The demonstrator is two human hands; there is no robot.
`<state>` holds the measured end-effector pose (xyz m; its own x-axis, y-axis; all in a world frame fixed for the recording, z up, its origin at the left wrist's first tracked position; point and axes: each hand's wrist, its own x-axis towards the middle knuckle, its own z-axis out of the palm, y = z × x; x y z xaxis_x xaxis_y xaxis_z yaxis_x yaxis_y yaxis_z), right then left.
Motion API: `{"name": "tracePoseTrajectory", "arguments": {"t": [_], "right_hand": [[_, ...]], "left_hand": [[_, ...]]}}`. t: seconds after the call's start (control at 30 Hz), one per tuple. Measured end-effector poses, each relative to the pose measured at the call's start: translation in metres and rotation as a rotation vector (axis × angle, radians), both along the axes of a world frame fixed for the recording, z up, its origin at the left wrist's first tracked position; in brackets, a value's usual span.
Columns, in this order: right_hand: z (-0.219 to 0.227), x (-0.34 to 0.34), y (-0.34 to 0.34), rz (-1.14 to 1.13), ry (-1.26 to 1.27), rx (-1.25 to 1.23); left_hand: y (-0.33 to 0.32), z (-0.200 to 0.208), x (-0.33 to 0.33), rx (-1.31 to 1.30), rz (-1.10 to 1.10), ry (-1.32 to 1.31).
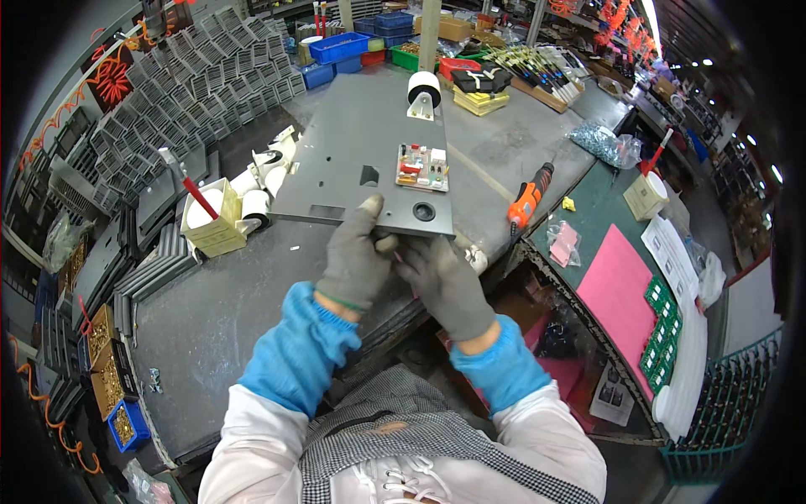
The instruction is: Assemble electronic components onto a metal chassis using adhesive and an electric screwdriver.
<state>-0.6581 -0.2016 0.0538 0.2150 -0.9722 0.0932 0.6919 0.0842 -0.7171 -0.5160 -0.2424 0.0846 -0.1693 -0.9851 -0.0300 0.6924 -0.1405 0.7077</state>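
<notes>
Evidently, left grip (357, 260) clasps the grey panel (357, 139); right grip (452, 287) angles inward, hold unclear.

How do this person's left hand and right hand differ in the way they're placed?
The left hand has its thumb on top of the metal panel; the right hand shows no finger on top. The left hand slants rightward, the right hand leftward. Both wear grey gloves.

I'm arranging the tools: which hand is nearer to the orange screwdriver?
Right. The right hand is left of the orange screwdriver and closer to the person's body; the left hand is farther left, at the gray panel's near edge.
</notes>
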Motion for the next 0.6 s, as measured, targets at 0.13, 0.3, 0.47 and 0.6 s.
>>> {"name": "tracePoseTrajectory", "arguments": {"t": [0.13,0.3,0.47,0.6], "right_hand": [[-0.007,0.003,-0.053,-0.208,-0.042,0.006],[-0.027,-0.033,-0.155,-0.144,-0.082,0.133],[0.005,-0.024,-0.257,-0.126,-0.223,0.351],[-0.021,-0.054,-0.348,-0.195,0.106,0.182]], "left_hand": [[-0.034,-0.021,-0.045,0.113,0.057,0.021],[-0.105,-0.02,-0.069,0.137,0.169,-0.273],[-0.145,0.007,-0.038,0.153,0.259,-0.641],[-0.099,-0.002,0.016,0.114,-0.165,-0.516]]}}
